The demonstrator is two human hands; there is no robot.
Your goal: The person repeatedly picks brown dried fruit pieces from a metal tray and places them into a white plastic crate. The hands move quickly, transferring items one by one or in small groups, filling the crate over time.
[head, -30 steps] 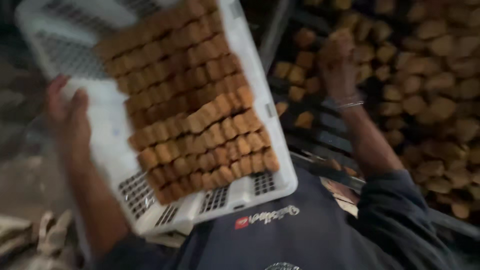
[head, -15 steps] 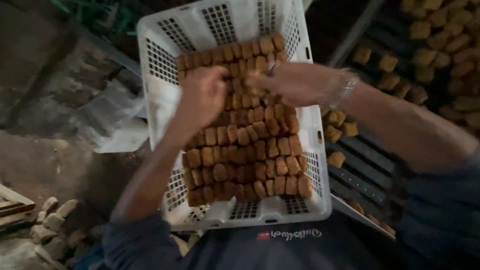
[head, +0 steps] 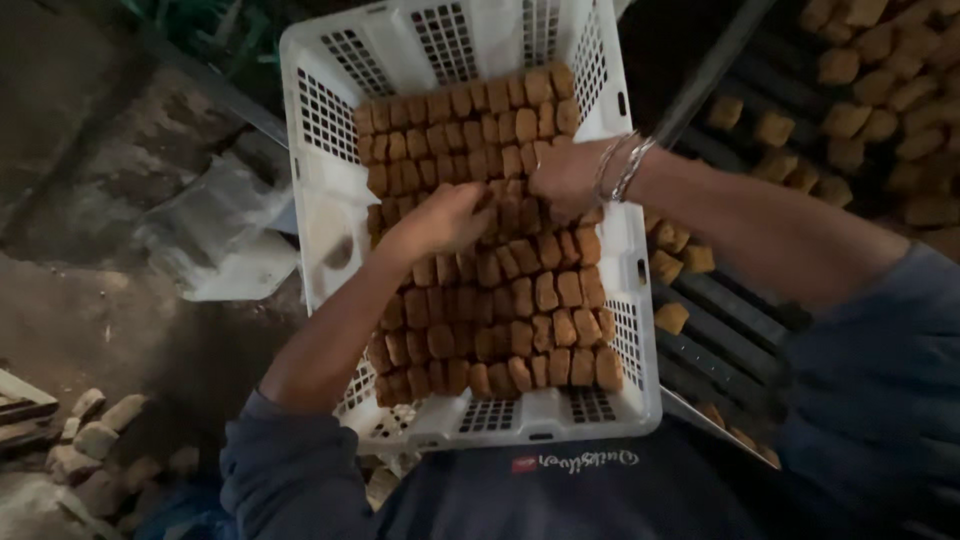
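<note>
Mostly, the white perforated crate [head: 330, 130] is seen filled: brown fried blocks [head: 520, 310] are packed in about eight rows, too many to be counted exactly. Both hands are laid mid-crate; the left hand [head: 450, 215] and right hand [head: 565, 180] have fingers curled onto blocks. Loose blocks [head: 680, 255] are left on the dark rack [head: 730, 310]

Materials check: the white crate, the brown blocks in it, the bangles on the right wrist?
White perforated crate: looks like moulded plastic, matt, with regular grid holes and slightly scuffed walls. Golden-brown rectangular blocks: probably a fried or baked food, with a dry, slightly wrinkled crust; exact kind unclear. Thin silver-coloured bangles: likely metal, since they glint.
</note>
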